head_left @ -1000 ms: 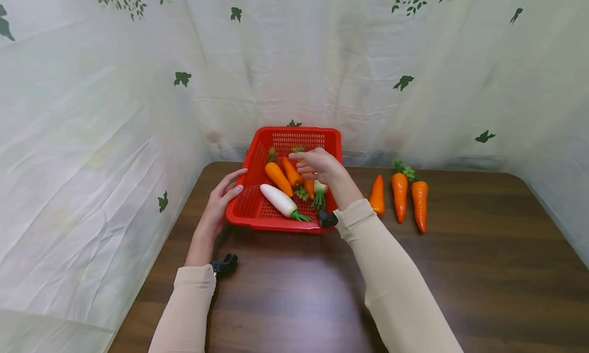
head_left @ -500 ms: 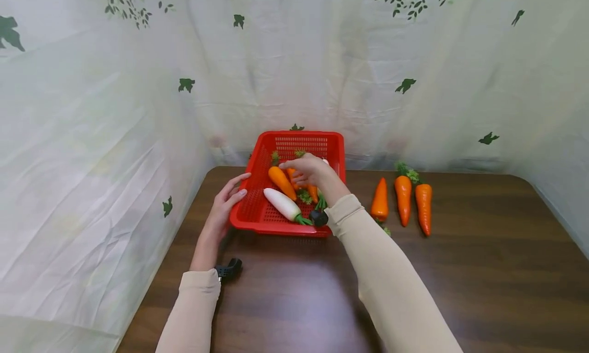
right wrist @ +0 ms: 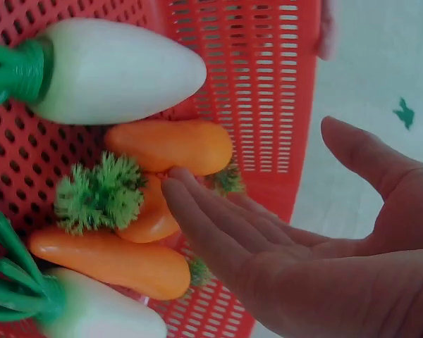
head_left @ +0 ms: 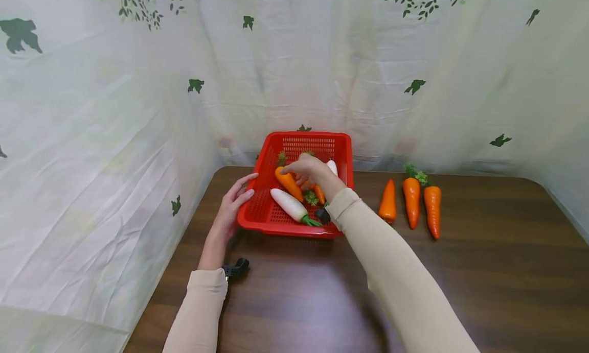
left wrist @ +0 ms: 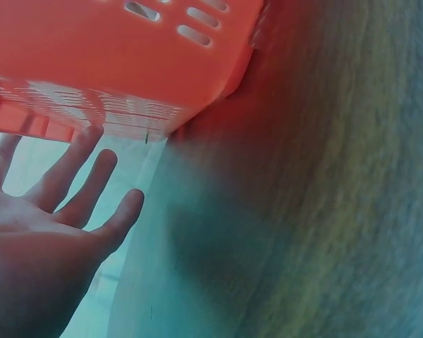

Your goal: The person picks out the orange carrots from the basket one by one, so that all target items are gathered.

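Observation:
A red plastic basket [head_left: 294,232] holds orange carrots and white radishes. My left hand [head_left: 228,206] rests at the basket's left rim; in the left wrist view its fingers [left wrist: 92,186] stretch out beside the wall. Over the basket's middle is my right hand [head_left: 313,170]. Seen from the right wrist, its fingers are extended, the fingertips at the middle carrot [right wrist: 151,211], with nothing gripped; whether they touch it I cannot tell. One carrot [right wrist: 173,146] lies on one side of it, another carrot [right wrist: 120,264] on the other. A large white radish [head_left: 289,204] lies near the front, leaves toward the front right.
Right of the basket, a short carrot [head_left: 388,202], a carrot [head_left: 411,202] and a long carrot [head_left: 432,210] lie on the brown wooden table [head_left: 294,286]. A pale leaf-patterned curtain [head_left: 303,77] hangs behind and at the sides.
My right hand has moved slightly left and lower over the carrots. My left hand stays at the basket's rim. The whole head view has shifted a little.

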